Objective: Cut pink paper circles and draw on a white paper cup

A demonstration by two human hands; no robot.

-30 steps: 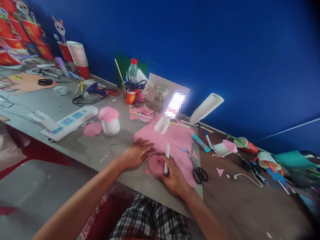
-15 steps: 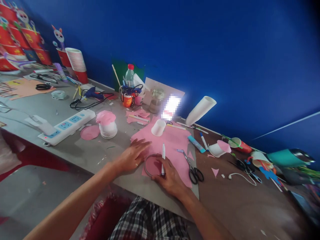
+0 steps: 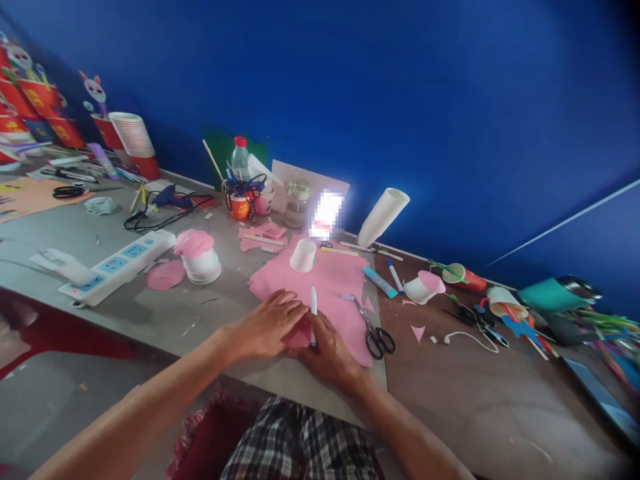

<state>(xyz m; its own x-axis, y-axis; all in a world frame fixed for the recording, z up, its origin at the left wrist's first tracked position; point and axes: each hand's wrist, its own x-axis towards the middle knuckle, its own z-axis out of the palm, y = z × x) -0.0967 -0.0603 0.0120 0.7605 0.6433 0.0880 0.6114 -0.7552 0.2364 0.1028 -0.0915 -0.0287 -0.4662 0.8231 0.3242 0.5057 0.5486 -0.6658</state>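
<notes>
A pink paper sheet (image 3: 350, 283) lies on the table under both hands. My right hand (image 3: 330, 350) is closed round a white marker (image 3: 314, 301), which stands nearly upright over the paper. Just beside it, my left hand (image 3: 273, 323) rests flat with its fingers stretched over the spot where a ring lies. The hands now cover most of that ring. Ahead of them a white paper cup (image 3: 303, 256) stands upside down on the sheet. Black-handled scissors (image 3: 379, 341) lie to the right of my right hand, partly on the paper.
To the left are a white cup topped with pink paper (image 3: 201, 259), a pink disc (image 3: 166, 274) and a power strip (image 3: 120, 263). A stack of white cups (image 3: 384, 217) leans on the blue wall. Earphones (image 3: 473, 339) and a teal bottle (image 3: 555, 293) lie at right.
My left hand has moved right and down over the ring, close to my right hand. The marker stays in my right hand. The whole view has shifted slightly.
</notes>
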